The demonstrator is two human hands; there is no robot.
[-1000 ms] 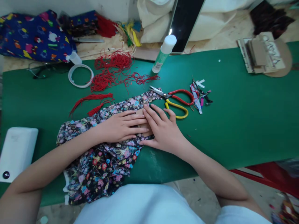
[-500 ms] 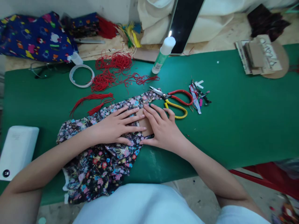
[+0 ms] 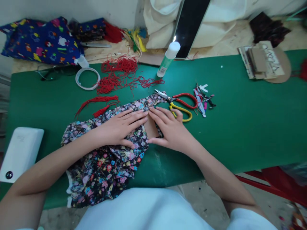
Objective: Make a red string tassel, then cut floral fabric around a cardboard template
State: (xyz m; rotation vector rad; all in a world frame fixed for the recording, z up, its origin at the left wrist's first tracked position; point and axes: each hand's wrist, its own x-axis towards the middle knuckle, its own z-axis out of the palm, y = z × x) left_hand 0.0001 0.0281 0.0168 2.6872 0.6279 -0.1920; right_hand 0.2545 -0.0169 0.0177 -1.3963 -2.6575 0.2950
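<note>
Dark floral fabric (image 3: pixel 105 166) lies spread and partly bunched on the green table. On its right end rests a small brown cardboard piece (image 3: pixel 151 126). My left hand (image 3: pixel 120 126) lies flat on the fabric, fingers stretched toward the card, the fingertips at its upper left corner. My right hand (image 3: pixel 169 126) lies over the card's right side, with fingers extended and the thumb at the lower edge. Just beyond the right hand are scissors (image 3: pixel 176 100) with one red and one yellow handle, their blades over the fabric's upper corner.
A glue stick (image 3: pixel 168 60) stands behind the scissors. Red cord (image 3: pixel 120 72), red tassels (image 3: pixel 100 105) and a tape roll (image 3: pixel 87 78) lie at the back left. Fabric scraps (image 3: pixel 203 99) are to the right, stacked card pieces (image 3: pixel 261 62) further off, a white power bank (image 3: pixel 21 153) at left.
My left fingers have drawn together and moved up off the middle of the card, baring more of it. My right hand has shifted slightly, its thumb now higher. The view has moved a little.
</note>
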